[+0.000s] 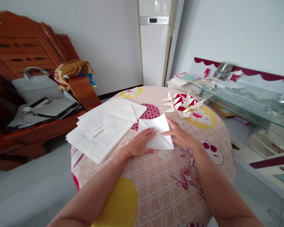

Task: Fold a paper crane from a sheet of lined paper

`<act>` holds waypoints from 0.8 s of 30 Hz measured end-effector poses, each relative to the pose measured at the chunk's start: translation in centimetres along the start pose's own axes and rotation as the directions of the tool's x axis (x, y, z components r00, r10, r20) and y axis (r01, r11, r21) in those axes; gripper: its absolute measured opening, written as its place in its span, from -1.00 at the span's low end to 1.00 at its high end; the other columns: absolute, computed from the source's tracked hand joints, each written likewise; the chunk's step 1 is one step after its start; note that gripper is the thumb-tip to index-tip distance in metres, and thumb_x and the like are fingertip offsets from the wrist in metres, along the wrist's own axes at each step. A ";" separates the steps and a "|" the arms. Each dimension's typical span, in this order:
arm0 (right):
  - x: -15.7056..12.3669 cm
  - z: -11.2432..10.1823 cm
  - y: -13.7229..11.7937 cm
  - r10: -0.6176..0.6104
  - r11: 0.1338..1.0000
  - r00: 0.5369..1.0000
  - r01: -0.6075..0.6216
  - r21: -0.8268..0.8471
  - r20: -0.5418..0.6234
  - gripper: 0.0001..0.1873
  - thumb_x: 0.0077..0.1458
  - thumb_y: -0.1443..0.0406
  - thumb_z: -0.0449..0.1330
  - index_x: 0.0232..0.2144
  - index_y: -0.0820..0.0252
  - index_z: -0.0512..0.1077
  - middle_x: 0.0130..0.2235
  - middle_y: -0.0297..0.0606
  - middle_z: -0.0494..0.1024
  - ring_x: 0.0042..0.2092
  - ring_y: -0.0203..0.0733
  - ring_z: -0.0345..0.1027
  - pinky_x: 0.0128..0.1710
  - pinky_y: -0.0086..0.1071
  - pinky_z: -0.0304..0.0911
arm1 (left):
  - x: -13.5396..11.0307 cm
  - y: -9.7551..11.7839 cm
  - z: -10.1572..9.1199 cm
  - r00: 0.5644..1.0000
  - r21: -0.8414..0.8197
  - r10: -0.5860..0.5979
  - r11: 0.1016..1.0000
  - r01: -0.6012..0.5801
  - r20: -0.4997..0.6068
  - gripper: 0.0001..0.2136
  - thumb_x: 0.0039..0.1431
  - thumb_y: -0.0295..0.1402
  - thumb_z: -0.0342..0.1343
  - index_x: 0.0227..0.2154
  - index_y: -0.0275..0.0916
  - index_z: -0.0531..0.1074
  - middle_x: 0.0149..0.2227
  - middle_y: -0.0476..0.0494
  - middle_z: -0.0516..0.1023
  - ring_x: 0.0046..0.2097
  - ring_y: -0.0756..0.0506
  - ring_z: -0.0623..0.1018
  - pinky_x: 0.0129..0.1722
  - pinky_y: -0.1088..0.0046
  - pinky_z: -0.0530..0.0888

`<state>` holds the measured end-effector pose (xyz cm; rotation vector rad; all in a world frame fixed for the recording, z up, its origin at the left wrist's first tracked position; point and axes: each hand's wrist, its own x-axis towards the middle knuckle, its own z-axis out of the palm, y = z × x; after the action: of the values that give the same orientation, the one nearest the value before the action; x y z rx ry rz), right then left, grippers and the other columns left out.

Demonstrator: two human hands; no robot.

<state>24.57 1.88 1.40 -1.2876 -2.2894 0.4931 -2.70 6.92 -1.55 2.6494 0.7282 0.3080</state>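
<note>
A square sheet of white paper (161,142) with a diagonal crease lies on the cloth-covered table in front of me. My left hand (142,142) rests flat on its left part, fingers stretched out and thumb apart along the near edge. At the right edge, my right hand (180,134) touches the sheet with its fingers spread. Beyond it, several folded white paper cranes (186,102) stand grouped at the table's far right. Left of the sheet is a stack of printed paper (104,132), with smaller pieces lying on top.
The round table (153,186) has a pink patterned cloth. A thin white stick-like item (193,127) lies beyond my right hand. A glass-topped cabinet (251,104) stands at right, a wooden bench (26,132) with a bag at left, and a tall air conditioner (153,47) behind.
</note>
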 end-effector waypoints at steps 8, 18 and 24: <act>0.5 0.3 1.3 0.022 0.998 0.995 -0.027 -0.049 -0.102 -0.60 0.17 0.48 0.13 -0.15 -0.06 0.64 0.46 -0.52 -0.09 0.45 0.11 -0.21 0.40 0.12 -0.14 | -0.6 -0.1 -1.1 1.000 -0.004 0.004 1.000 -0.004 0.004 -0.21 0.19 -0.02 0.15 0.38 -0.24 0.04 0.41 -0.38 0.07 0.42 -0.27 0.12 0.37 0.11 0.12; 0.4 0.3 1.7 0.011 0.999 0.999 -0.013 -0.035 -0.037 -0.45 0.10 0.50 0.09 0.07 -0.02 0.53 0.35 -0.30 0.25 0.43 0.05 -0.10 0.38 0.09 -0.08 | -0.4 -0.5 -1.2 0.999 -0.082 0.036 0.996 -0.037 -0.009 -0.41 0.25 -0.33 0.04 0.34 -0.15 0.16 0.37 -0.26 0.21 0.41 -0.26 0.16 0.38 0.00 0.10; 0.7 0.8 2.0 0.002 0.966 0.996 -0.025 0.256 0.089 -0.70 0.13 0.29 0.23 -0.09 0.02 0.62 0.01 -0.24 0.63 0.21 0.01 0.36 0.28 0.02 0.13 | -1.4 -1.8 -3.6 1.000 -0.275 0.003 0.961 -0.003 0.001 -0.42 0.00 -0.48 0.11 0.16 -0.10 0.43 0.24 -0.16 0.44 0.27 -0.27 0.41 0.29 0.03 0.28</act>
<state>25.23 3.46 -0.11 -1.1736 -2.2000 0.8373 -5.76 8.64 0.79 2.3873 0.6309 0.3794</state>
